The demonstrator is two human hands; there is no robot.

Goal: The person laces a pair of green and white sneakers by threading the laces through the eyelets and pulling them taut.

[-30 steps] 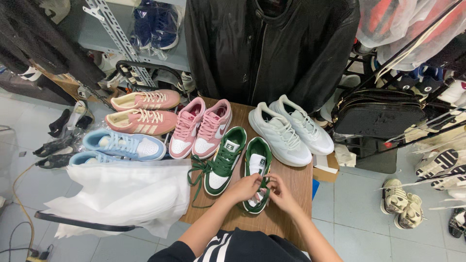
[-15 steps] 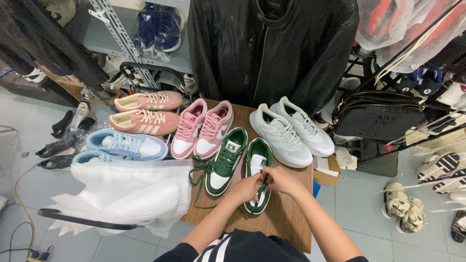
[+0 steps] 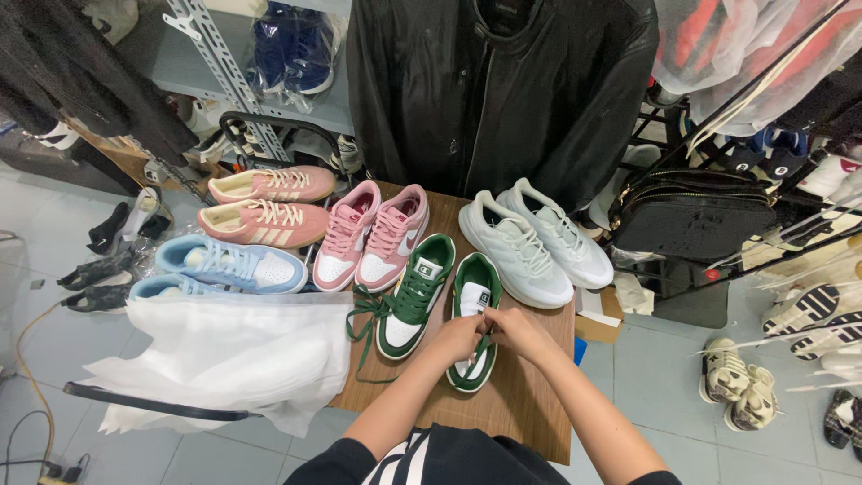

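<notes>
Both hands, left hand [image 3: 458,337] and right hand [image 3: 514,329], pinch the green shoe's [image 3: 474,314] lace with fingers, bracing it on the counter [image 3: 530,413], lower centre.

The two sneakers [image 3: 474,310] by the hands are dark green and white, with green laces. Next to them sits a pink and white pair [image 3: 373,235]. A white pair [image 3: 534,241] is on the other side. Two pink shoes with cream stripes [image 3: 268,205] lie sideways. The light blue and white sneakers [image 3: 224,265] peek out above a white sheet [image 3: 224,359]. The table [image 3: 521,413] is brown wood. A shiny black jacket [image 3: 503,90] hangs behind, beside a black bag [image 3: 691,220].
</notes>
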